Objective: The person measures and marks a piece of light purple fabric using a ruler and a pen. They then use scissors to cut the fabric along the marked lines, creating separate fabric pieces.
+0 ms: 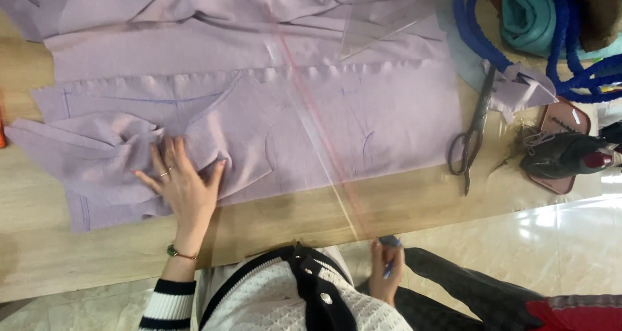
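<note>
My left hand (181, 185) lies flat with fingers spread on pale lilac fabric (259, 97) that covers most of the wooden table (291, 217). The cloth carries blue drawn lines and is bunched under my fingers. My right hand (387, 269) is below the table edge, near my lap, closed on a small blue marker (390, 242). A long clear ruler (317, 130) with a reddish edge lies diagonally across the fabric, reaching toward my right hand.
Large dark scissors (472, 133) rest on the table at the right of the fabric. Past them sit a dark iron (564, 154) on a reddish pad, lilac scraps (518, 88), a thick blue cord (479, 36) and teal cloth (528, 13).
</note>
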